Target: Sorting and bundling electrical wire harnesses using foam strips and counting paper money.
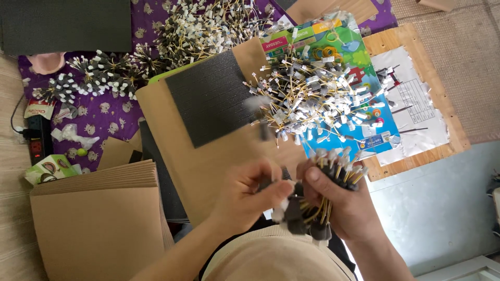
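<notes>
The bundle of small wired parts (pixel 325 195) is a tight fistful of thin yellow wires with white and grey plastic ends – the white tips fan out at the top, toward the loose heap of like parts (pixel 317 104), and dark grey ends hang out at the bottom. It stands roughly upright, just below that heap and well apart from it. One more piece (pixel 284 200), grey with a white tip, lies touching the bundle's left side – blurred.
</notes>
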